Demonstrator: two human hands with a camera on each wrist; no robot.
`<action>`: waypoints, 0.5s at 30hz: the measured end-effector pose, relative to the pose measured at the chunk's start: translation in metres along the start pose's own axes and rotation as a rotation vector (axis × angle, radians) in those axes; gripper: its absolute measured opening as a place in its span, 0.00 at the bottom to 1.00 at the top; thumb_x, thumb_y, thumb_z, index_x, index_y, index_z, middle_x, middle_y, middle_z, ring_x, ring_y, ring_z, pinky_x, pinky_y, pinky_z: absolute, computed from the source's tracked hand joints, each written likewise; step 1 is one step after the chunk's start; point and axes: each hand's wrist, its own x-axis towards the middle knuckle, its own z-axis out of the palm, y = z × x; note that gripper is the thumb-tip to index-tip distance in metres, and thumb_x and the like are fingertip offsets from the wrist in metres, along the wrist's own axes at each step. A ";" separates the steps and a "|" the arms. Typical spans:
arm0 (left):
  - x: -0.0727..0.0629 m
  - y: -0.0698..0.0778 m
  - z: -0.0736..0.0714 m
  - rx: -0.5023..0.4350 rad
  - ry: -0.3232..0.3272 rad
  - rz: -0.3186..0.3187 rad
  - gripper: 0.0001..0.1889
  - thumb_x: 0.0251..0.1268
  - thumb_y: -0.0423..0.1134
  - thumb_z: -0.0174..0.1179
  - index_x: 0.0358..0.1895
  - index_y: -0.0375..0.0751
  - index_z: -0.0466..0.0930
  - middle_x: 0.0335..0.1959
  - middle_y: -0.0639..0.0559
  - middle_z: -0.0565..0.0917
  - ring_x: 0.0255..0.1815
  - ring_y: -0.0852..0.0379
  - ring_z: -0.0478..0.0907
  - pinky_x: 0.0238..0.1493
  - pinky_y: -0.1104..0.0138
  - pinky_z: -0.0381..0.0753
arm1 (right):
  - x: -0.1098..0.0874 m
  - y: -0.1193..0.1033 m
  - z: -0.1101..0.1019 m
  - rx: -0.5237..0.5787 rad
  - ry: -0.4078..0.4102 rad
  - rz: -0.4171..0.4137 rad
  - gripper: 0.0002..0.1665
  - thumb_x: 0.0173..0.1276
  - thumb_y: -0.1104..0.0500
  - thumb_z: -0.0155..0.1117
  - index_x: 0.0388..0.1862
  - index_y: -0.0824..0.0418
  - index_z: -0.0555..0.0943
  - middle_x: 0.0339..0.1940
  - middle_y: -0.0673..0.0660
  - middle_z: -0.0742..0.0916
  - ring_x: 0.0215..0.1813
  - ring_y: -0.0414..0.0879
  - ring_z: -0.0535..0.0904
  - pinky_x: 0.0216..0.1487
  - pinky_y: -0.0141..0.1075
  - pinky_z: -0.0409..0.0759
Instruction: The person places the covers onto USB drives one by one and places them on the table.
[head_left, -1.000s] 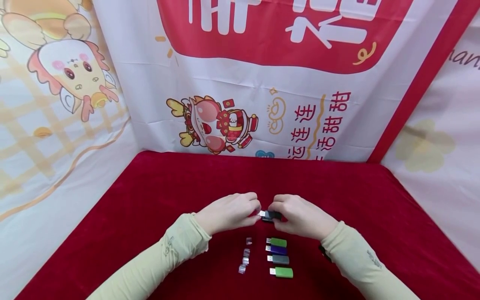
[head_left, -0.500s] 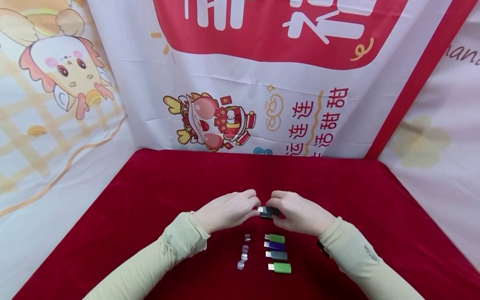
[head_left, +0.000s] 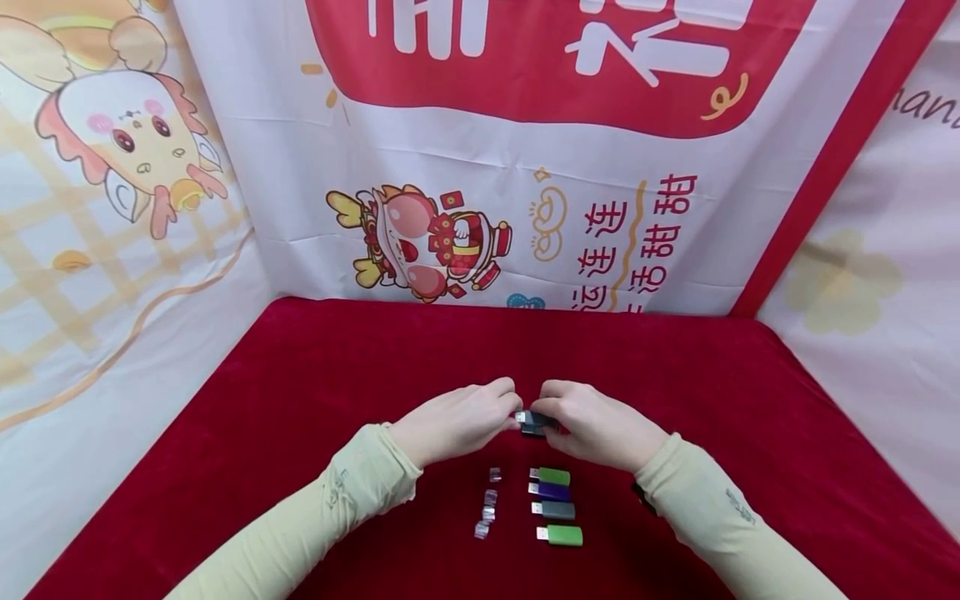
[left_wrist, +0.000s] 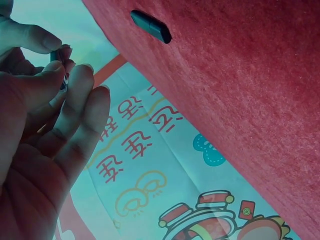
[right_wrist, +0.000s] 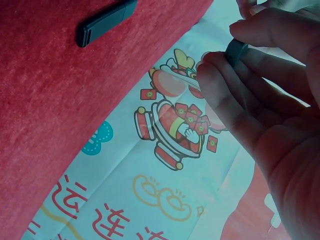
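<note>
My right hand (head_left: 596,423) grips a dark grey USB flash drive (head_left: 536,418) by its body, between thumb and fingers. The metal plug points left, toward my left hand (head_left: 463,419), whose thumb and fingertips pinch at that end. What lies between the left fingertips is mostly hidden. In the right wrist view, the end of the held flash drive (right_wrist: 236,51) sticks out between the fingers. A second, black flash drive (left_wrist: 151,26) lies on the red cloth, just below the hands in the head view.
Nearer the body, a column of flash drives lies on the red cloth (head_left: 360,350): green (head_left: 555,477), purple (head_left: 553,491), grey (head_left: 558,510) and bright green (head_left: 564,535). Left of them are several small clear caps (head_left: 489,513). A printed curtain (head_left: 450,150) stands behind.
The held flash drive has tilted slightly, and both hands stay close together around it. The whole head view has shifted a little. The things on the cloth lie as before.
</note>
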 end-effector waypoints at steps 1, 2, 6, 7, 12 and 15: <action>0.000 0.000 0.000 0.002 -0.002 -0.001 0.08 0.69 0.40 0.63 0.44 0.39 0.80 0.34 0.52 0.71 0.26 0.66 0.71 0.27 0.80 0.71 | 0.000 0.000 0.000 -0.001 -0.001 0.001 0.13 0.54 0.65 0.78 0.39 0.62 0.86 0.32 0.51 0.79 0.31 0.38 0.75 0.37 0.25 0.78; 0.000 0.000 -0.001 0.001 -0.005 -0.004 0.08 0.69 0.40 0.62 0.44 0.39 0.80 0.34 0.52 0.71 0.26 0.66 0.71 0.27 0.80 0.70 | 0.001 0.000 0.000 0.000 0.000 -0.001 0.12 0.54 0.65 0.78 0.38 0.62 0.86 0.31 0.51 0.79 0.31 0.38 0.75 0.36 0.25 0.78; 0.001 0.001 -0.002 -0.008 -0.015 -0.015 0.08 0.69 0.40 0.63 0.44 0.40 0.79 0.34 0.51 0.71 0.26 0.66 0.70 0.27 0.81 0.70 | 0.001 0.000 0.000 0.008 0.004 -0.011 0.12 0.54 0.66 0.77 0.37 0.64 0.85 0.31 0.52 0.79 0.31 0.39 0.75 0.35 0.25 0.78; 0.001 0.002 -0.002 -0.009 -0.019 -0.018 0.08 0.69 0.40 0.62 0.44 0.40 0.79 0.34 0.51 0.71 0.26 0.66 0.70 0.27 0.81 0.70 | 0.001 0.000 0.000 0.010 0.004 -0.012 0.11 0.54 0.66 0.77 0.37 0.64 0.85 0.31 0.52 0.79 0.30 0.39 0.75 0.35 0.25 0.78; 0.000 0.002 -0.003 0.000 -0.023 -0.018 0.09 0.69 0.41 0.62 0.45 0.40 0.80 0.34 0.51 0.71 0.25 0.66 0.70 0.27 0.81 0.70 | 0.001 0.000 -0.001 0.019 -0.002 -0.011 0.11 0.55 0.66 0.77 0.38 0.64 0.86 0.31 0.52 0.80 0.31 0.39 0.76 0.36 0.25 0.78; -0.001 0.002 -0.001 0.005 -0.014 -0.009 0.09 0.69 0.41 0.63 0.45 0.39 0.80 0.34 0.51 0.71 0.25 0.66 0.71 0.28 0.81 0.71 | 0.000 0.000 -0.001 0.031 -0.009 -0.007 0.12 0.56 0.66 0.76 0.39 0.64 0.86 0.32 0.52 0.80 0.31 0.40 0.77 0.36 0.25 0.78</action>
